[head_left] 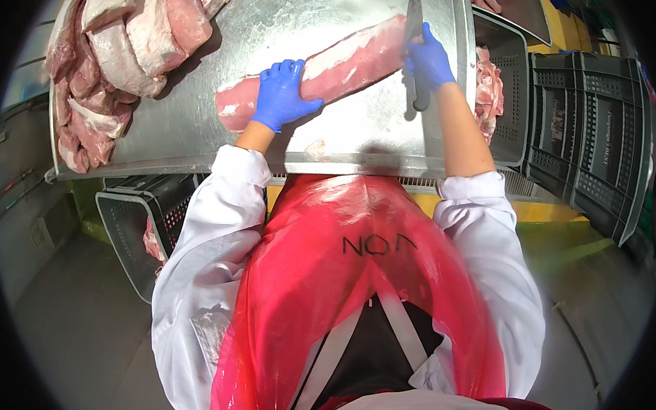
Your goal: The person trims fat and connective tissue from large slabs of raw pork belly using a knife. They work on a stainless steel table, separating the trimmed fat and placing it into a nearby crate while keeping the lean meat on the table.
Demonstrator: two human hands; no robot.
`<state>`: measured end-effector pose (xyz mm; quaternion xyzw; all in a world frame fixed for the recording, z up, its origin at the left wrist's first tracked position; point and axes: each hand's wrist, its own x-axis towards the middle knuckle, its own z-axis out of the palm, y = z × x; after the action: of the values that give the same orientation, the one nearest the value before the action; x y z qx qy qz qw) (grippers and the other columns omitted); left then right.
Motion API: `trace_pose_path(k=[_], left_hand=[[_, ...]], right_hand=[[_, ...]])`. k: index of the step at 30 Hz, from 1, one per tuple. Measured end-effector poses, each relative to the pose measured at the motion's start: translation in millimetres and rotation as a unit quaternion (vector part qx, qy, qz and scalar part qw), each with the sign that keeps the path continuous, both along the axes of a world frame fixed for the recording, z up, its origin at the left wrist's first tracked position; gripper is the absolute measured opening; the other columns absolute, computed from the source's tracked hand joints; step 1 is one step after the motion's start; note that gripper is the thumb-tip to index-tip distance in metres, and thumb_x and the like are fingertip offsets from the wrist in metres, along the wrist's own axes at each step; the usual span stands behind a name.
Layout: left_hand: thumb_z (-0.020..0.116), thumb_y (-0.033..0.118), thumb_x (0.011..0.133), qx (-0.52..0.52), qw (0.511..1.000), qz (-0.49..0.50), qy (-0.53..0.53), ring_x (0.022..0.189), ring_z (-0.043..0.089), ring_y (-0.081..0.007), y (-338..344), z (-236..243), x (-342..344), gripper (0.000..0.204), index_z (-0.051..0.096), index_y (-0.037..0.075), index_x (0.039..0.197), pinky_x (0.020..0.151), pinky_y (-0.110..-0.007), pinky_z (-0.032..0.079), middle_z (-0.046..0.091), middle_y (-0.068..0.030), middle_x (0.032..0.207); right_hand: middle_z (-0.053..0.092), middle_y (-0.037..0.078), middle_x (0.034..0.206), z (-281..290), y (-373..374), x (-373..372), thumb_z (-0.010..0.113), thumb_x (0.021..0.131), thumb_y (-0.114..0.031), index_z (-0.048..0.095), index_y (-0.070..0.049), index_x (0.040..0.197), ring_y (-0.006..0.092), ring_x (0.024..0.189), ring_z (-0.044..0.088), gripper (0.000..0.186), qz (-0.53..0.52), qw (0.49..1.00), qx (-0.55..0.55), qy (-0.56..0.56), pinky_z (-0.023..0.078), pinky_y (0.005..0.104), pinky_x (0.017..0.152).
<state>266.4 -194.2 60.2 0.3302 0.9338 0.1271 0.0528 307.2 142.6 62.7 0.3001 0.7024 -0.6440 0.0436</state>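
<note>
A long pink boneless loin (354,65) with white fat streaks lies slantwise across the steel table. My left hand (283,96), in a blue glove, rests on its near left part, fingers spread and thumb out to the right. At the loin's far right end, my right hand (431,58), also blue-gloved, is closed on a knife (415,20). The blade points away from me, across that end of the meat, and the dark handle's butt sticks out toward me. Some of the right fingers are hidden behind the knife. A small meat scrap (315,149) sits near the front edge.
A heap of large meat cuts (128,39) covers the table's (200,146) left side. Grey crates (516,89) with meat pieces (487,95) stand at the right, beside another tilted dark crate (590,135). Below the table's left front is a crate (128,230) holding meat.
</note>
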Motion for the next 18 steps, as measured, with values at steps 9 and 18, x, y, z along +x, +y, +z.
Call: trace_pose_path(k=[9, 18], left_hand=[[0.077, 0.054, 0.068, 0.038, 0.999, -0.008, -0.032, 0.113, 0.054, -0.0343, 0.8, 2.8, -5.6, 0.087, 0.052, 0.004, 0.134, 0.096, -0.049, 0.04, 0.057, -0.0159, 0.121], [0.075, 0.054, 0.076, 0.141, 0.98, -0.012, -0.143, 0.104, 0.061, -0.04, 161.0, -5.0, -66.7, 0.068, 0.063, -0.002, 0.113, 0.092, -0.048, 0.05, 0.064, -0.0227, 0.112]], right_hand=[[0.064, 0.006, 0.081, 57.2, -51.7, 69.8, 0.057, 0.094, -0.009, 0.026, -0.013, 0.161, 0.0165, 0.062, 0.062, 0.074, 0.092, 0.976, 0.16, -0.117, 0.053, 0.0319, 0.06], [0.059, 0.002, 0.079, 120.2, -7.7, 171.3, 0.055, 0.093, 0.004, 0.024, -0.019, 0.162, 0.0072, 0.053, 0.054, 0.078, -0.068, 0.996, -0.018, -0.046, 0.045, 0.0224, 0.046]])
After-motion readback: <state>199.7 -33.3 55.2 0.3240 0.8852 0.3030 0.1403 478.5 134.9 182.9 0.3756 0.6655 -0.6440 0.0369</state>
